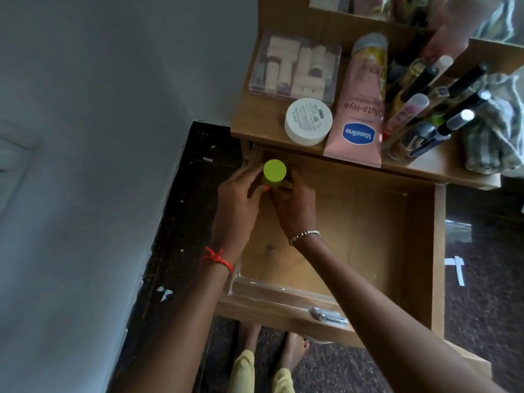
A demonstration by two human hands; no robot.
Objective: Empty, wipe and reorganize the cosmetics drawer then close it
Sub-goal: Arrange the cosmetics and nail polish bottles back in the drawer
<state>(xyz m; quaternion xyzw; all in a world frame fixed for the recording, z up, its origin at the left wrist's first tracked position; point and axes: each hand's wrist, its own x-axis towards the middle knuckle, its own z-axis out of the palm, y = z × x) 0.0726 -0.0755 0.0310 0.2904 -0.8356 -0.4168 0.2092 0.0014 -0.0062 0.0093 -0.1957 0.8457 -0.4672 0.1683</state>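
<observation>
Likely restocking: left hand (237, 201) and right hand (293, 201) grip a lime-capped round bottle (274, 172) at eleven o'clock in the wooden drawer (368, 222). Next, release it upright

On the table in front of me, the pink tube (360, 109) reads "Vaseline" in white on a blue badge, with "Gluta-Hya" printed above it; both appear upside down from where I stand. Further up the tube I can make out what may be "ox", though it is blurred. The white jar (308, 120) beside it carries a printed label too small to read.
</observation>
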